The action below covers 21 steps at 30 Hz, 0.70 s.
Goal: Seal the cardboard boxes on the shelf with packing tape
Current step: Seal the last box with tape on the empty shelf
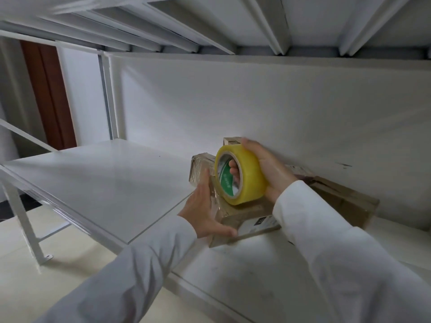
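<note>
Head view, nearest first: my left hand [205, 213] grips the near corner of the cardboard box [247, 220], steadying it on the shelf [105, 183]. Above it, my right hand [268, 169] holds the packing tape roll [242, 178], fingers hooked through the core. Risk: the box may slide if my grip loosens. Beyond lie a second box [345, 201] and a wrapped box [200, 169]; crowding could snag the tape.

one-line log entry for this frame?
phase: taping | right hand: grips tape roll | left hand: holds near box on shelf | second box: behind
</note>
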Tool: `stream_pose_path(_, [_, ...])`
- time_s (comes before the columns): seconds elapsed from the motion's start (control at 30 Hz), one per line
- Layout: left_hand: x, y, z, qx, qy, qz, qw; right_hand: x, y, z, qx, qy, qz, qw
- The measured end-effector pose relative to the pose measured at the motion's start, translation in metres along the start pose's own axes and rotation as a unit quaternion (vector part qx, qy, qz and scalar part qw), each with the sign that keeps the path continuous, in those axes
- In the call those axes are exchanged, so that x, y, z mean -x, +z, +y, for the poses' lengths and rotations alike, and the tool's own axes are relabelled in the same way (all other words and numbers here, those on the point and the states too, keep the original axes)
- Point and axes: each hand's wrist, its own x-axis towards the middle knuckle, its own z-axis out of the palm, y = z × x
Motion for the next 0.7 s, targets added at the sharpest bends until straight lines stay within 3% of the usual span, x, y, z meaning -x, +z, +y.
stream_pose_path(0.07, [-0.001, 0.001, 0.000, -0.059, -0.027, 0.022, 0.998, 0.000, -0.001, -0.002, 0.015, -0.010, -0.015, 1.000])
stream_pose_path(0.2, [-0.001, 0.004, 0.005, -0.063, -0.075, 0.056, 0.994, 0.007, 0.005, -0.010, 0.114, -0.030, -0.074, 0.990])
stream_pose_path(0.33, [-0.005, 0.000, 0.001, -0.038, -0.117, 0.056, 0.991, 0.015, 0.006, -0.023, 0.213, 0.027, -0.087, 0.973])
stream_pose_path(0.43, [-0.011, -0.001, 0.001, -0.026, -0.150, 0.042, 0.988, 0.024, -0.003, -0.014, 0.336, 0.081, -0.086, 0.934])
stream_pose_path(0.6, [-0.021, 0.003, 0.009, -0.033, -0.167, 0.023, 0.985, 0.027, -0.022, 0.013, 0.305, 0.169, -0.078, 0.934])
stream_pose_path(0.7, [-0.024, 0.010, 0.012, -0.054, -0.174, 0.078, 0.980, 0.023, -0.027, 0.014, 0.316, 0.189, -0.055, 0.928])
